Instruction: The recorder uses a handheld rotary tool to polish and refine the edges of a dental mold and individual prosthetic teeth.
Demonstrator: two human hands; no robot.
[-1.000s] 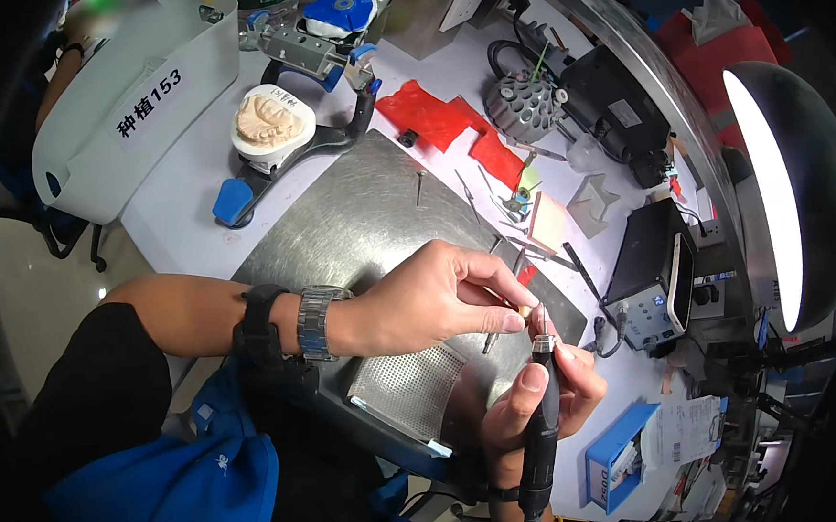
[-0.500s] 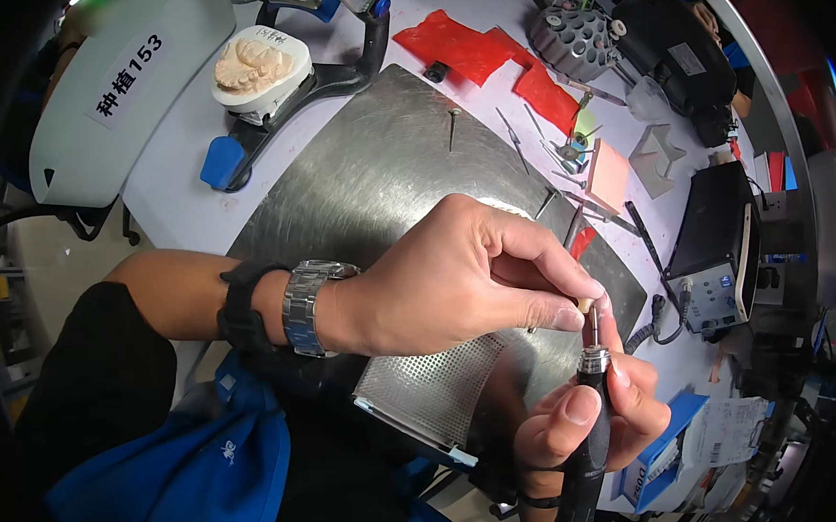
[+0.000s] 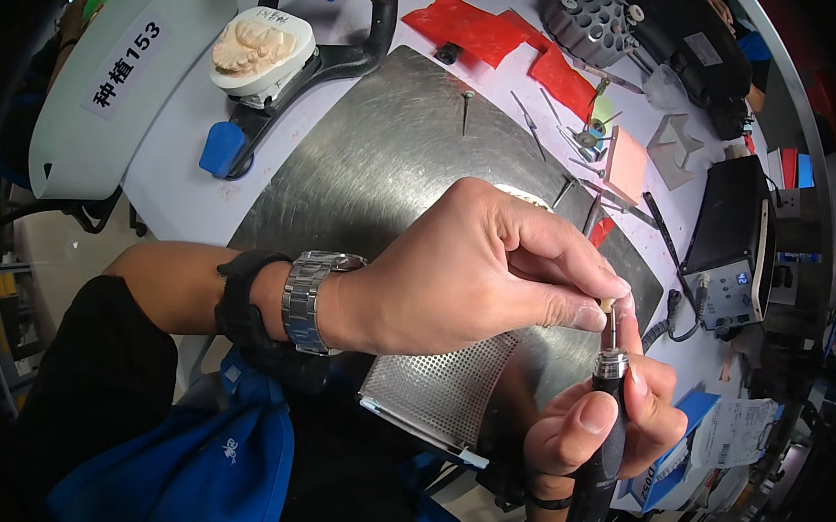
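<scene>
A white table (image 3: 172, 176) spreads across the view, seen from above. A brushed metal plate (image 3: 363, 149) covers its near middle. A white plastic bin (image 3: 70, 129) stands at the table's left edge. Toward the table's right edge sits a boxy black control unit (image 3: 724, 214). Beyond the plate's far left edge, a black articulator (image 3: 344, 61) carries a cream plaster dental model (image 3: 252, 49). The left hand (image 3: 471, 267) is above the plate's right part, tips of thumb and index finger pinching something tiny. The right hand (image 3: 646, 421), nearer the plate's near right corner, curls around a slightly tilted black rotary handpiece (image 3: 602, 460), its index finger stretched up beside the slim metal bit (image 3: 614, 335). A perforated metal grille (image 3: 440, 384) shows at the plate's near edge. Beyond the plate's far right edge lie red sheets (image 3: 469, 28), a round grey bur holder (image 3: 588, 32) and a pink block (image 3: 626, 165). A thin bur (image 3: 466, 114) rests on the plate near its far edge. Smallest is the ivory-coloured piece (image 3: 607, 304) between the left fingertips, right at the bit's tip; I cannot tell whether they touch.
</scene>
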